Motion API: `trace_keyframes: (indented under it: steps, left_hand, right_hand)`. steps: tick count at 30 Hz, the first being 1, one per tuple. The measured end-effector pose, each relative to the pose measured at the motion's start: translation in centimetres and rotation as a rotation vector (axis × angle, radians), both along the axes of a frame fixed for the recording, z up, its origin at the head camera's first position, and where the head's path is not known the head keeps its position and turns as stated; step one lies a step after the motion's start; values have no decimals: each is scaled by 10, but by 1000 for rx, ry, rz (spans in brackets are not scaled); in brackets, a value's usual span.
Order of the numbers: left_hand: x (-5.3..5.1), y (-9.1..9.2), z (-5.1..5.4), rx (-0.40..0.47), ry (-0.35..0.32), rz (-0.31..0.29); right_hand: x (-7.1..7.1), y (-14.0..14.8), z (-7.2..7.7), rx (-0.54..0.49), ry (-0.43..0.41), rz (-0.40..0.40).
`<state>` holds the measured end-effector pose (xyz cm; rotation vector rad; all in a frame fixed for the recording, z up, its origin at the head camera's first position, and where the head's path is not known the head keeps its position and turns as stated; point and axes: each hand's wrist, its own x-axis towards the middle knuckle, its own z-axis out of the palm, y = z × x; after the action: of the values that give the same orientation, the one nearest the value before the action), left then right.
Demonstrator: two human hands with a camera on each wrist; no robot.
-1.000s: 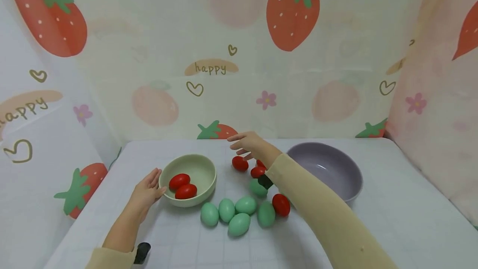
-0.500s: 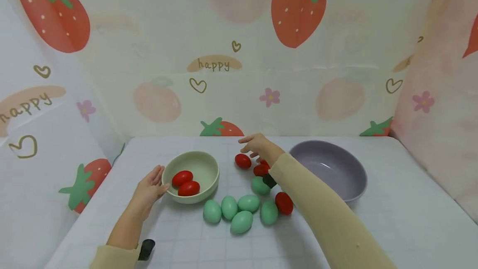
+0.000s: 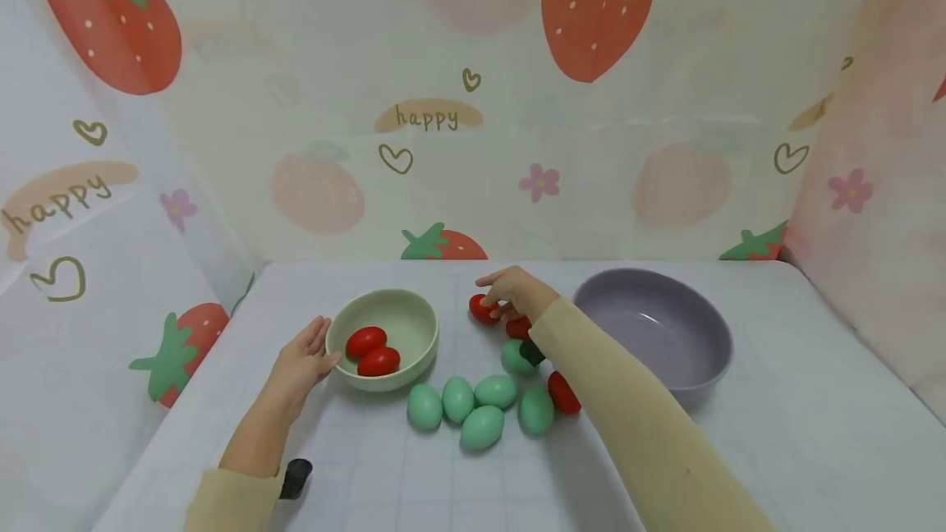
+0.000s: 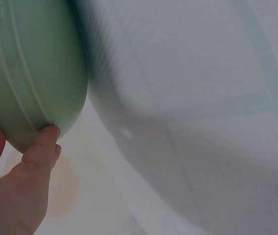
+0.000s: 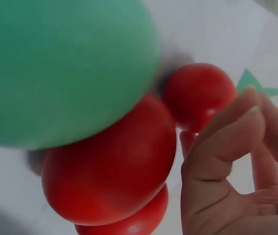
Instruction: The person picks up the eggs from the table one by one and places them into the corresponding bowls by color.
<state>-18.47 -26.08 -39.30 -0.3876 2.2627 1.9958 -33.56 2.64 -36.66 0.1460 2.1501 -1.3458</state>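
Note:
My left hand (image 3: 300,361) grips the side of a light green bowl (image 3: 421,351), thumb at the rim and fingers against the outer wall. In the left wrist view, the fingers (image 4: 41,147) press on the bowl (image 4: 45,63). Two red eggs (image 3: 365,342) lie inside it. My right hand (image 3: 520,292) hovers over the far red egg (image 3: 482,309), its fingers loosely bent and holding nothing. From the right wrist, the hand (image 5: 222,166) appears beside a red egg (image 5: 200,95), near another red egg (image 5: 114,161) and a green egg (image 5: 65,68).
A purple bowl (image 3: 650,335) stands at the right, partly behind the right sleeve. Several green eggs (image 3: 482,428) lie in the middle of the table (image 3: 355,466), with a red egg (image 3: 565,392) beside them. A patterned cloth rises behind.
My right hand has shifted slightly right and lower, closer over the far red egg. The left hand has stayed at the green bowl. The head view has tilted slightly, moving the whole scene.

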Motion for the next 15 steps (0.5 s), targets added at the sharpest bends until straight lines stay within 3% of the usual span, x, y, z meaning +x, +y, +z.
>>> trace_keyframes:
  steps: [8,15]
  left_hand:
    - [-1,-3,1,-6,-26,14]
    - [-1,-2,0,-4,-23,9]
  right_hand:
    - [-3,-3,-2,14,-37,-13]
    - [-10,-7,-8,112,-53,-23]
